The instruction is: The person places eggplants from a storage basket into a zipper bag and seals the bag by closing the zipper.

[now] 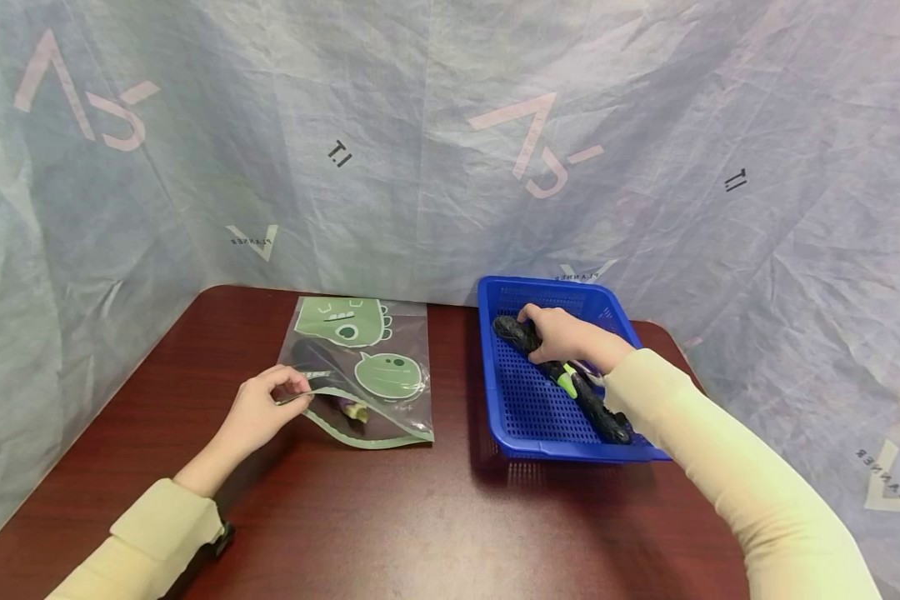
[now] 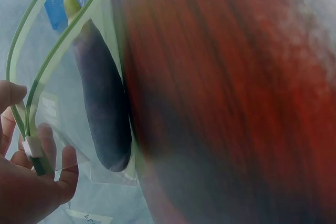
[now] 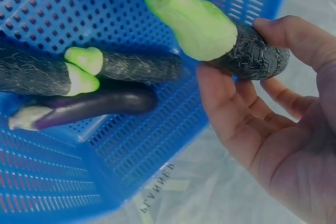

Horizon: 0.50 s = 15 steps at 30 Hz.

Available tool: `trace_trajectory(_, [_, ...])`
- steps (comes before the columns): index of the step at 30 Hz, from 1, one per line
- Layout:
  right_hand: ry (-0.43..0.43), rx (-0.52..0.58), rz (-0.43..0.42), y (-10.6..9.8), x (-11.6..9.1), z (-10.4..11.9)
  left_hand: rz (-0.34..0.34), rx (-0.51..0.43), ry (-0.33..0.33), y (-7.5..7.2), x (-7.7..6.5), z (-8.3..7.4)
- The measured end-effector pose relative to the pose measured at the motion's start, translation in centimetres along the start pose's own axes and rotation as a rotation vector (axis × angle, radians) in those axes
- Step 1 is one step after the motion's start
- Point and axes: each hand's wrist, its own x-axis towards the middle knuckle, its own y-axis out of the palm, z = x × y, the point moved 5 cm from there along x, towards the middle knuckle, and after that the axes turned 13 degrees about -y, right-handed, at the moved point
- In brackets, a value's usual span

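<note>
My left hand (image 1: 258, 408) pinches the green-edged opening of a clear zip bag (image 1: 414, 329) printed with green cartoon shapes, by its left corner near the white slider (image 2: 32, 147). The mouth of the bag gapes. A smooth dark purple eggplant (image 2: 105, 98) lies inside it. Over the blue basket, my right hand (image 1: 573, 337) grips a wrinkled black eggplant with a bright green cap (image 3: 252, 56), thumb on one side and fingers on the other. Below it in the basket lie two similar green-capped black eggplants (image 3: 139, 66) and a smooth purple eggplant (image 3: 100, 109).
The blue perforated basket (image 1: 487, 375) stands at the right of the dark red wooden table (image 1: 435, 533), with the bag to its left. Pale printed fabric (image 1: 435, 225) hangs behind the table and along both sides.
</note>
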Motion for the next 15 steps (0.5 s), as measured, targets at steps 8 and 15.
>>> trace_trajectory(8, [-0.043, 0.002, -0.039, -1.1, -0.3, 1.1, 0.029, -0.073, -0.028, -0.1, -0.1, 0.1])
trace_trajectory(15, [-0.099, 0.009, -0.086, -1.9, -0.6, 2.7, 0.056, -0.131, -0.051, -0.1, 0.0, 0.2])
